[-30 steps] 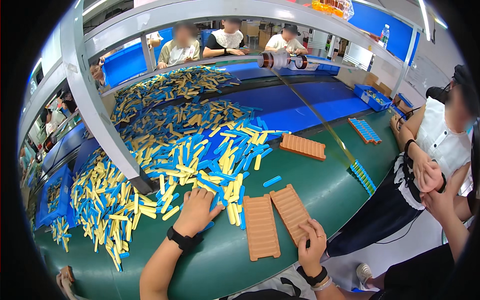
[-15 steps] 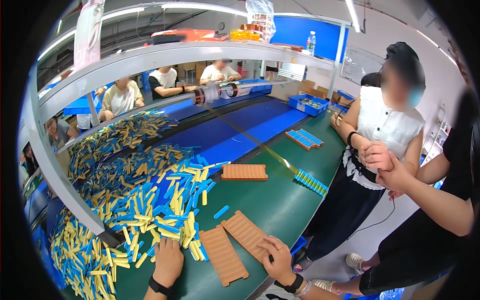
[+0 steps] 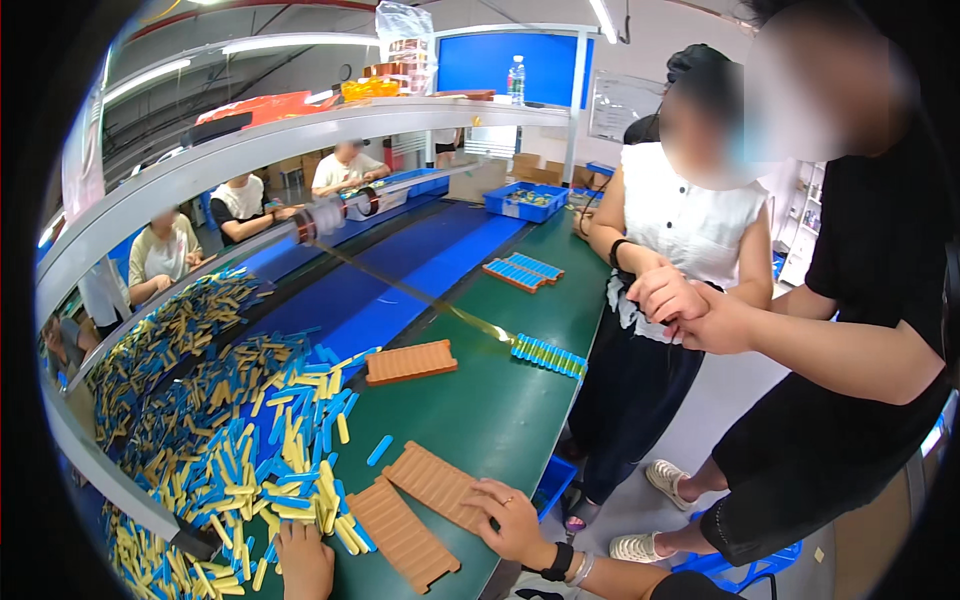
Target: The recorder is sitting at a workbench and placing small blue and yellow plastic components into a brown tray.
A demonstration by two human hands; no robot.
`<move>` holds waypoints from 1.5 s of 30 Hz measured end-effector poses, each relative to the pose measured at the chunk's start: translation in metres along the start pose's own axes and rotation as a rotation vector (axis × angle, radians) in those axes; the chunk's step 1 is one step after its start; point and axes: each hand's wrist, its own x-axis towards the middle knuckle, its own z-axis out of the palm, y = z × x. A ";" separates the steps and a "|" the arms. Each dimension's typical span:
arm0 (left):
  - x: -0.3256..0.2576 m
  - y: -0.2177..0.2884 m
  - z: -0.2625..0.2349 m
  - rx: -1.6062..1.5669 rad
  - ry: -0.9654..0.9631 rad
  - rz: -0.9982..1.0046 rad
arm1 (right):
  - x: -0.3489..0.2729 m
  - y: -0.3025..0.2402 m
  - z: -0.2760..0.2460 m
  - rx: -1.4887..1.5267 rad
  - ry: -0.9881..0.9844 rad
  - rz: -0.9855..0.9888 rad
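On the green tabletop, my left hand rests beside the near edge of a heap of thin blue and yellow strips. Its fingers lie on the surface, holding nothing I can see. My right hand touches the right end of an orange-brown grooved tray, fingers apart and slightly bent over its edge. A second grooved tray lies nearer, overlapping or touching the first at a corner. Both trays hold no strips. One loose blue strip sits just beyond them.
Farther off are another grooved tray, a row of blue strips under a yellowish tape from a roller, filled trays and a blue bin. A metal frame spans the table. Two people stand at right, hands joined.
My view has turned right, so the table and trays sit farther left, and more of the person in black shows. My hands stay at about the same places by the strips and tray.
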 end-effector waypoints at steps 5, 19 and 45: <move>0.010 0.022 -0.033 -0.014 -0.135 -0.040 | -0.004 0.005 -0.001 -0.002 0.006 0.034; 0.010 0.019 -0.030 0.005 -0.153 -0.023 | -0.006 0.006 0.002 -0.006 0.000 0.028; 0.009 0.014 -0.028 0.043 -0.188 0.002 | -0.005 0.006 0.003 -0.013 0.004 0.025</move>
